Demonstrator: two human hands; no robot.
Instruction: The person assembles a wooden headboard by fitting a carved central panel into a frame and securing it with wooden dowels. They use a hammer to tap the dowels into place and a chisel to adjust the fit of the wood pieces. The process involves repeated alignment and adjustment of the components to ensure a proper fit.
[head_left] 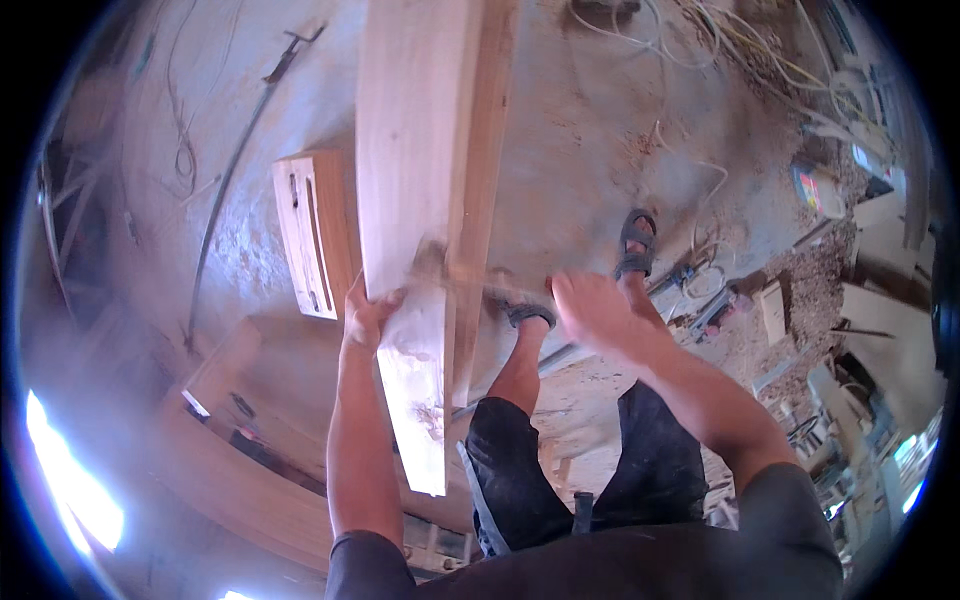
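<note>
A long, pale wooden beam (pixel 412 150) runs from the top of the view down to just before my legs. My left hand (pixel 368 315) grips its left edge, the thumb lying on the upper face. In my closed right hand (pixel 598 310), right of the beam, is a hammer (pixel 480 278), smeared by motion. Its wooden handle reaches left and its dark head is over the beam's upper face; whether the head touches the wood I cannot tell. Rough, chipped patches mark the wood below the head, near the beam's close end.
A shorter wooden block (pixel 300 235) with long slots lies left of the beam. Beyond it is a long metal bar clamp (pixel 235 160) on the dusty floor. Cables (pixel 720 45) trail at the upper right. Wood scraps and shavings (pixel 800 270) are heaped along the right side.
</note>
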